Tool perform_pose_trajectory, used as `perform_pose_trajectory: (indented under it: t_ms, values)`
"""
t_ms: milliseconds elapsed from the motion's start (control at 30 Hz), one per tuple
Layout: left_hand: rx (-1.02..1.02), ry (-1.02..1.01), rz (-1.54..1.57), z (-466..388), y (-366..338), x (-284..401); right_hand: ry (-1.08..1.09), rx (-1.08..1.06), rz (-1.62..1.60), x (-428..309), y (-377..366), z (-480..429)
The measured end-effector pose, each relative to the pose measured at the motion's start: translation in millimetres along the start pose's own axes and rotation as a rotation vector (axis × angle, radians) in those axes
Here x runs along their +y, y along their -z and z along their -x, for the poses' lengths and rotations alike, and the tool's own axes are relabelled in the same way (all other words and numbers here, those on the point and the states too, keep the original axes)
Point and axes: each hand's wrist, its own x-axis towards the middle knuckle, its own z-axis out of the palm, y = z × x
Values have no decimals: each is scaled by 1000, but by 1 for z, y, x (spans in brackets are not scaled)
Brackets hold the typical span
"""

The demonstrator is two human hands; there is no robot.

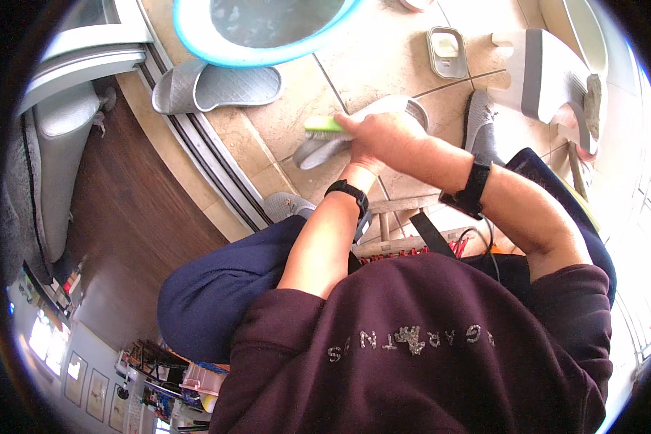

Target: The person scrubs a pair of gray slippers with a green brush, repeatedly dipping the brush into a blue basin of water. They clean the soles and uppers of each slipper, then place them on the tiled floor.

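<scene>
My right hand [393, 133] grips a scrubbing brush [323, 125] with a bright green back and pale bristles. The bristles are against or just above a light grey slipper [321, 154], slanted in front of me. My left hand [364, 157] is at the middle of this slipper and appears to hold it; its fingers are hidden behind my right hand. A second grey slipper [238, 87] with a quilted insole lies beyond, partly across the door track. At the top stands a blue-rimmed white basin [271, 57] of cloudy water.
A small grey dish [449, 68] holding a pale bar, apparently soap, lies on the tiled floor [369, 65]. A white and grey plastic stool [553, 76] is at right. Metal sliding-door tracks [211, 157] separate the tiles from a dark wooden floor [135, 206].
</scene>
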Motion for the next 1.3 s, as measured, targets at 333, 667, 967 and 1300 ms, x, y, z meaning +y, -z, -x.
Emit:
perform_pose_trajectory:
  t_ms: [333, 667, 967, 1300]
  values:
    - [104, -16, 31, 3, 2, -3, -105, 72, -211, -3, -11, 4]
    - [-212, 46, -70, 4, 15, 5, 64, 103, -2, 23, -12, 4]
    - [-316, 43, -128, 3, -3, -8, -56, 60, -139, 10, -18, -1]
    - [-451, 24, -286, 2, 5, -3, -37, 202, -321, 25, -25, 10]
